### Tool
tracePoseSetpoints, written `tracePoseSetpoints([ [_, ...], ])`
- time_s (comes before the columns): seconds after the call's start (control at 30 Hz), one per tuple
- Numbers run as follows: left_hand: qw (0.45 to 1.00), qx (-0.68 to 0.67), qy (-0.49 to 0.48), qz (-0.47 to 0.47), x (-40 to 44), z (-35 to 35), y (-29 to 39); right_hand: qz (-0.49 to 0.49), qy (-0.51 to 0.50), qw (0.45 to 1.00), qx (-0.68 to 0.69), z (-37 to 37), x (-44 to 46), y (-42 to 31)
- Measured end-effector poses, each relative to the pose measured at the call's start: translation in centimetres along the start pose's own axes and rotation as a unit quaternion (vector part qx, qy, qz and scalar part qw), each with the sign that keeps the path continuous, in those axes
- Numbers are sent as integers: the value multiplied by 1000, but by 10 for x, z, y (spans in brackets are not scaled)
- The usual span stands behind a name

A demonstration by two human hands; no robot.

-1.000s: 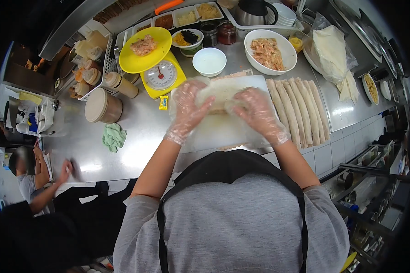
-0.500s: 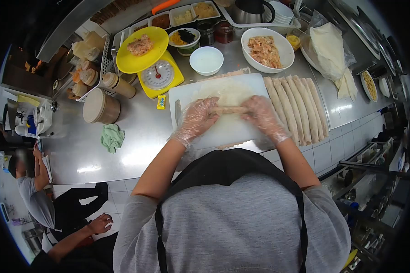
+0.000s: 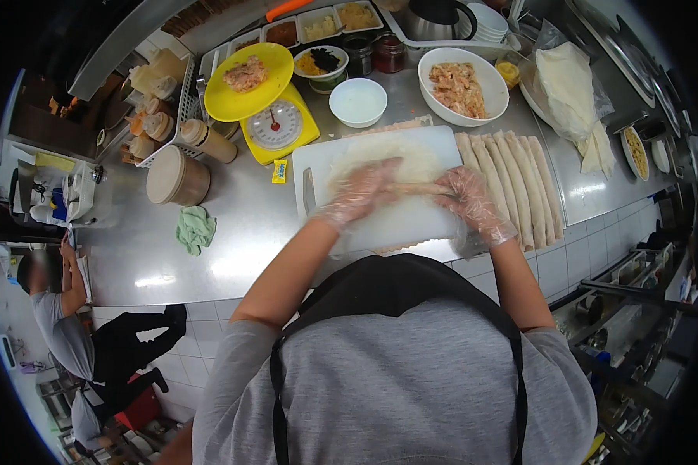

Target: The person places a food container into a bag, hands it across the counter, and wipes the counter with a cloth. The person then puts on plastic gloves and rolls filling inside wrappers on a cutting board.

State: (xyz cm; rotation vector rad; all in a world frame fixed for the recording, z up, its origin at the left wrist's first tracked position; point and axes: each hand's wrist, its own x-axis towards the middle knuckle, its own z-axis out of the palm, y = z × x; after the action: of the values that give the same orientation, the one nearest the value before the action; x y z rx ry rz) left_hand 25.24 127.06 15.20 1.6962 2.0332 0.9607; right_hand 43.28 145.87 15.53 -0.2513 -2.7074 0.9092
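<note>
A thin pale roll [image 3: 417, 188] lies across the white cutting board [image 3: 411, 225], with a translucent wrapper sheet [image 3: 392, 151] behind it. My left hand [image 3: 368, 188], in a clear plastic glove, is over the roll's left end, blurred by motion, so its fingers are hard to read. My right hand [image 3: 473, 200], also gloved, has its fingers closed on the roll's right end. Several finished rolls [image 3: 512, 182] lie side by side just right of the board. A white bowl of water-like liquid [image 3: 358, 102] stands behind the board.
A yellow scale [image 3: 278, 132] carries minced filling [image 3: 246, 74] at the back left. Behind the rolls is a filling bowl [image 3: 464, 89]; wrappers [image 3: 566, 85] lie to its right. A lidded tub [image 3: 177, 177] and green cloth [image 3: 196, 230] are left. Another person [image 3: 62, 325] is far left.
The wrapper has been rolled into a thin roll on the board. My left hand has shifted right along it, and my right hand has moved slightly right. Another person's arm has drawn back at lower left.
</note>
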Motion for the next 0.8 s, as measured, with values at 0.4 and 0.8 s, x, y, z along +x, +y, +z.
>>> tracePoseSetpoints([
  [0.4, 989, -97, 34, -103, -66, -38, -31, 5, 2, 993, -121, -10, 18, -30],
  [0.8, 996, 12, -8, -92, -46, -40, -3, -21, -53, 985, -161, 32, 33, -46],
])
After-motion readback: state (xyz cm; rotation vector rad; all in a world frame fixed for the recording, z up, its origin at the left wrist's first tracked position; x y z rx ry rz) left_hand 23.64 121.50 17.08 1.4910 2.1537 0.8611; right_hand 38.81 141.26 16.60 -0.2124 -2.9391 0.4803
